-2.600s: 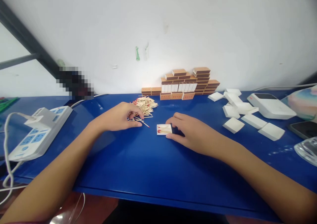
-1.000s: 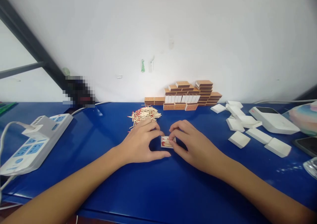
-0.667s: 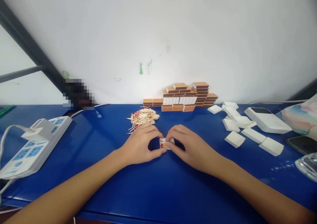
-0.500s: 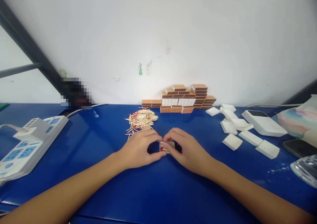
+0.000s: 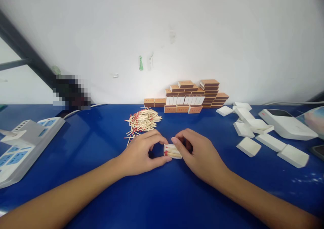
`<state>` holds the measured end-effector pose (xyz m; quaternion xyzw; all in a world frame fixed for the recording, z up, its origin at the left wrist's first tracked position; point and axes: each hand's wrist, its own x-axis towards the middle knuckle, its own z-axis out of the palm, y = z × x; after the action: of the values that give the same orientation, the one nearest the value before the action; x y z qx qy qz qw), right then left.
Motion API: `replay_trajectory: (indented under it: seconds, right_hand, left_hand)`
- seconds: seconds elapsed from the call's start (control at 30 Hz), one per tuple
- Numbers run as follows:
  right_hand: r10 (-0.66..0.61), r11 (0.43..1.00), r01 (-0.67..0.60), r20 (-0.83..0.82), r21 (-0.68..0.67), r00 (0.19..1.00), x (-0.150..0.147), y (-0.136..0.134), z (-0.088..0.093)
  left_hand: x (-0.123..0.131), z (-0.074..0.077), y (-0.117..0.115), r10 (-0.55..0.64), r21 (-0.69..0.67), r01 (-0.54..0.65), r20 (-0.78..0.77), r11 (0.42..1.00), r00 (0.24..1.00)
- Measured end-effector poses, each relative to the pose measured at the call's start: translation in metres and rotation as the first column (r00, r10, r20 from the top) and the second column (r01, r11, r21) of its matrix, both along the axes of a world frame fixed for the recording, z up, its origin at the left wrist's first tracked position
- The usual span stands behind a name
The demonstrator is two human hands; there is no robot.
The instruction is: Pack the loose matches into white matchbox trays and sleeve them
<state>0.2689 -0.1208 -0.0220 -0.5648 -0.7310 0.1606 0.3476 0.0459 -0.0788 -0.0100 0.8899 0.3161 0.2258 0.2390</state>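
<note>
A small white matchbox tray [image 5: 173, 157] lies on the blue table in front of me, with several red-tipped matches [image 5: 174, 153] lying lengthwise in it. My left hand [image 5: 143, 153] grips its left end, index fingertip at the far edge and thumb at the near edge. At the tray's right end is my right hand [image 5: 201, 153], its thumb and index tips close together just above the far edge. Whether anything is between them is hidden. Beyond my left hand lies a loose pile of matches [image 5: 145, 120].
Stacked brown matchboxes [image 5: 186, 109] stand against the wall, some with white ends facing out. Empty white trays [image 5: 249, 147] are scattered on the right beside a white device [image 5: 288, 124]. A power strip [image 5: 27, 154] occupies the left side of the blue table [image 5: 141, 198].
My right thumb and fingers have lifted off the matches toward the tray's far right corner, uncovering the matches inside. My left hand keeps its hold. The view has shifted slightly.
</note>
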Motion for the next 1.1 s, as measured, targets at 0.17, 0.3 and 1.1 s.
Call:
replay_trajectory:
  seconds: [0.17, 0.3, 1.1]
  right_hand:
    - [0.036, 0.999, -0.036, 0.023, -0.013, 0.999, 0.001, 0.001, 0.0]
    - [0.099, 0.995, -0.097, 0.061, -0.028, 0.993, 0.004, 0.001, 0.001]
    - [0.217, 0.955, -0.259, 0.258, 0.144, 0.941, -0.052, 0.083, 0.052]
  left_hand:
    - [0.001, -0.001, 0.001, 0.018, -0.003, -0.018, 0.013, 1.0, 1.0]
    - [0.0, 0.001, 0.0, 0.006, -0.01, -0.006, 0.0, 1.0, 1.0]
    - [0.001, -0.003, -0.014, -0.136, 0.069, 0.133, 0.039, 0.989, 0.99]
